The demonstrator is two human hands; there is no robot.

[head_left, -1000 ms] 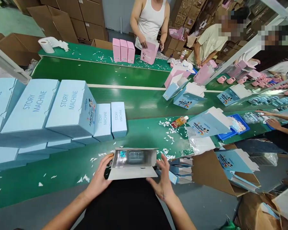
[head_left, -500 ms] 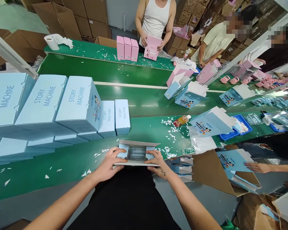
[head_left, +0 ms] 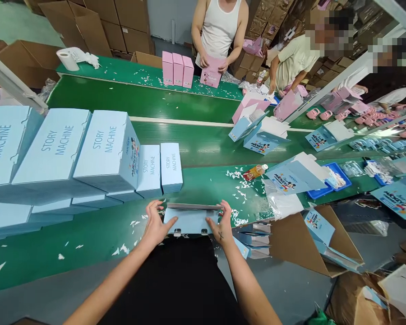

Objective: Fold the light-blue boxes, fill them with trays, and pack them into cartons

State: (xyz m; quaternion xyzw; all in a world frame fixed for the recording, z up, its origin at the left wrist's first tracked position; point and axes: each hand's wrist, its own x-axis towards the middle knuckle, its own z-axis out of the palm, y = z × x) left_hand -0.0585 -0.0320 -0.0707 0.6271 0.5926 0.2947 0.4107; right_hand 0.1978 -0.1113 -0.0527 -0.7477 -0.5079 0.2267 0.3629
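A light-blue cardboard box [head_left: 191, 217] stands at the near edge of the green bench, right in front of my body. Its upper side shows a plain blue panel, with two small dark slots along the near edge. A flap stands up along its far edge. My left hand [head_left: 157, 223] is at the box's left end, thumb on the blue panel and fingers curled at the outer side. At the right end my right hand [head_left: 221, 223] mirrors it, thumb also on the panel. The inside of the box is hidden.
Blue STORY MACHINE boxes [head_left: 104, 149] are stacked at left. A drink bottle [head_left: 255, 172], paper scraps and an open blue box [head_left: 294, 174] lie to the right. A brown carton [head_left: 297, 243] stands below. Co-workers handle pink boxes [head_left: 212, 72] across the bench.
The clear plastic part seen inside the box is now covered by the blue panel. My hands have shifted to the box's ends. At right, a co-worker's blue box has moved out of the carton.
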